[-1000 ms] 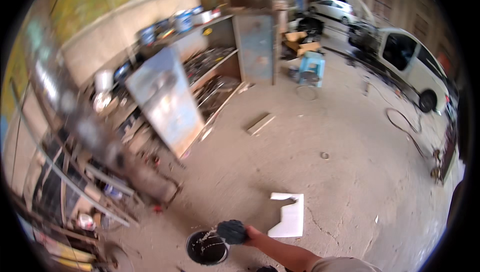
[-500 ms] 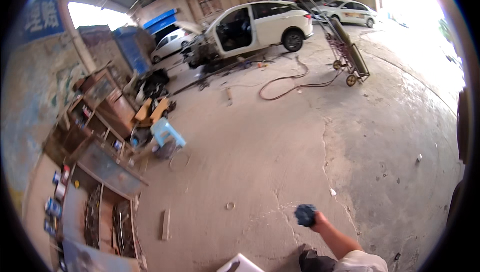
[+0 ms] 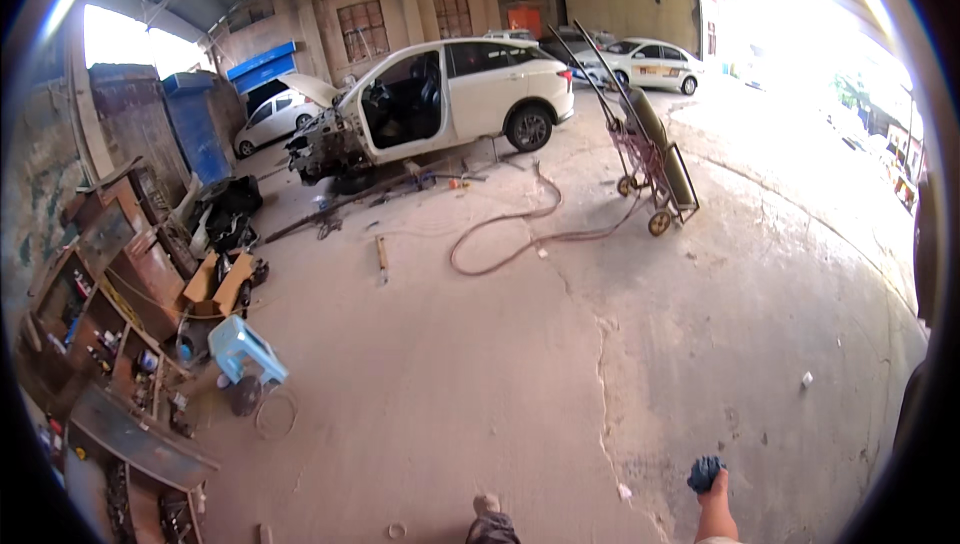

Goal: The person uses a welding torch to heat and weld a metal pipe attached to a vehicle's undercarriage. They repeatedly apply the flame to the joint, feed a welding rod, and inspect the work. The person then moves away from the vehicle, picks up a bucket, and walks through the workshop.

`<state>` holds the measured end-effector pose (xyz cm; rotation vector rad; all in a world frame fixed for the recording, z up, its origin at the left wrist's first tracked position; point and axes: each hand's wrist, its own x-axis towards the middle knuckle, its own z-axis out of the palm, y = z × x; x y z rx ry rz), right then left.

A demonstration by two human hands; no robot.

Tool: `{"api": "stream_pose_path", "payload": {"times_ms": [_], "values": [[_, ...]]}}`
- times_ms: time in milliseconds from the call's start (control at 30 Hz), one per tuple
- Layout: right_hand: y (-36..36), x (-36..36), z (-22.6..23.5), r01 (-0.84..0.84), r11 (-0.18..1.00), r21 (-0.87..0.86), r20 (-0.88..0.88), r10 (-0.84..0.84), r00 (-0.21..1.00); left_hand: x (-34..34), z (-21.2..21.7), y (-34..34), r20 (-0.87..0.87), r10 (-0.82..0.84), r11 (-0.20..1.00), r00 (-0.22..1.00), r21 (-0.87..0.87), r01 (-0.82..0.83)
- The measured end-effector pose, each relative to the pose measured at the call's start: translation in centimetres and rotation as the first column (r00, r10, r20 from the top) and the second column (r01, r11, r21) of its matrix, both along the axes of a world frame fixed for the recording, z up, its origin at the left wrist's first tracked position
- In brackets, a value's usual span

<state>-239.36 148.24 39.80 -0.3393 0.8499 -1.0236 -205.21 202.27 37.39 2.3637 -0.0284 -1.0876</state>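
Observation:
Low on the right, my right hand (image 3: 718,488) is closed round a bunched dark blue cloth (image 3: 705,473). Its forearm rises from the lower edge, and the concrete floor (image 3: 420,374) lies below. My left hand is out of sight. A shoe and dark trouser leg (image 3: 489,516) show at the bottom centre.
A white car (image 3: 490,89), its front stripped and front door gone, stands ahead. Right of it is a gas-cylinder trolley (image 3: 655,164) with a hose (image 3: 480,269) looped on the floor. A blue stool (image 3: 243,349), cardboard box (image 3: 222,284) and open shelving (image 3: 120,344) line the left.
The view has swung upward and to the right. My right hand, still holding the cloth, now appears further right and lower. A shoe has come into view at the bottom.

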Motion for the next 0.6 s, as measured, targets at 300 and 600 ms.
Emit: {"api": "stream_pose_path", "payload": {"times_ms": [300, 600], "values": [[-7.7, 15.5, 2.0, 0.089, 0.993, -0.077, -0.061, -0.094, 0.994, 26.8, -1.5, -9.3, 0.013, 0.007, 0.973, 1.0, 0.233, -0.01], [-27.9, 37.2, -5.8, 0.125, 0.98, -0.153, 0.015, -0.124, 0.992, 60.2, -0.4, -36.0, 0.356, 0.054, 0.998, 0.933, -0.008, -0.054]]}}
